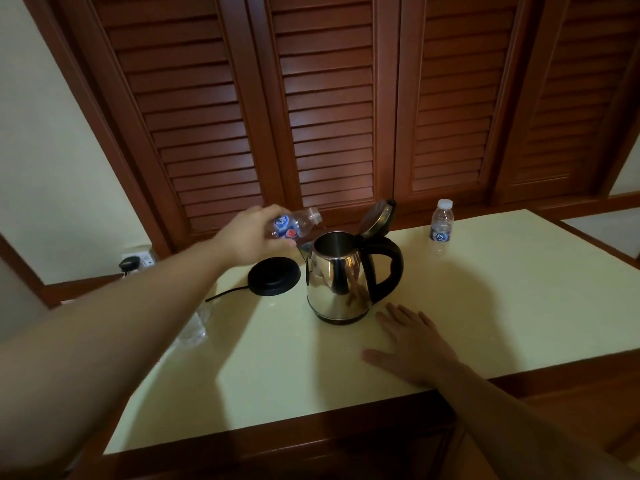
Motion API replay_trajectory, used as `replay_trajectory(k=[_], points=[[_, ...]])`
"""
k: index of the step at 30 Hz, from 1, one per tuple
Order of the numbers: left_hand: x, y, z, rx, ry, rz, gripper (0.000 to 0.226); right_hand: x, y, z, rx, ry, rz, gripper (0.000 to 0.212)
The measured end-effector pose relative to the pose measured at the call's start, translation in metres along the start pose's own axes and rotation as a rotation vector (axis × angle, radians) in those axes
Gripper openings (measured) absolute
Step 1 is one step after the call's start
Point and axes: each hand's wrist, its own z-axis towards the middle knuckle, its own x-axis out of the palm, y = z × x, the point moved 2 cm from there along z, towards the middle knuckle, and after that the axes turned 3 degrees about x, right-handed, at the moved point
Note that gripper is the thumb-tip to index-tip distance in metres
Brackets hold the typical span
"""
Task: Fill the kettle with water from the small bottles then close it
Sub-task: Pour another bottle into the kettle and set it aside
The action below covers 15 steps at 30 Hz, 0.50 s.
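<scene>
A steel kettle (pixel 337 282) with a black handle stands mid-table, its lid (pixel 375 218) swung up and open. My left hand (pixel 251 237) grips a small clear water bottle (pixel 298 223) with a blue label, held sideways with its uncapped neck pointing right, just left of and above the kettle's mouth. My right hand (pixel 414 342) lies flat on the table, fingers spread, in front of and to the right of the kettle. A second small bottle (pixel 442 225), capped and upright, stands at the back right.
The black kettle base (pixel 273 275) with its cord sits left of the kettle. An empty-looking clear bottle (pixel 194 327) lies by the pale tabletop's (pixel 519 306) left edge, partly behind my arm. A wall socket (pixel 136 261) is at far left; louvred wooden doors stand behind.
</scene>
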Motion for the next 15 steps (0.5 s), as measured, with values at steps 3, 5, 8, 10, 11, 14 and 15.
replay_trajectory(k=[3, 5, 8, 10, 11, 14, 15], points=[[0.034, 0.022, -0.037, -0.068, -0.046, -0.155, 0.062, -0.002, 0.002, -0.001, 0.003, 0.009, 0.002, 0.104], [0.054, 0.03, -0.065, -0.09, -0.076, -0.269, 0.059, -0.003, 0.003, -0.001, 0.007, 0.003, 0.014, 0.103], [0.079, 0.029, -0.103, -0.09, -0.069, -0.38, 0.05, -0.007, 0.011, -0.003, -0.015, -0.071, 0.056, 0.089], [0.095, 0.029, -0.121, -0.093, -0.045, -0.402, 0.054, -0.013, 0.025, -0.004, -0.074, -0.117, 0.027, 0.075], [0.104, 0.031, -0.127, -0.098, -0.047, -0.381, 0.058, -0.015, 0.034, -0.004, -0.1, -0.115, 0.008, 0.069], [0.122, 0.035, -0.135, -0.102, -0.048, -0.342, 0.063, -0.014, 0.055, -0.003, -0.118, -0.076, 0.021, 0.058], [0.124, 0.035, -0.137, -0.094, -0.032, -0.352, 0.063, -0.014, 0.058, -0.003, -0.115, -0.071, 0.053, 0.053]])
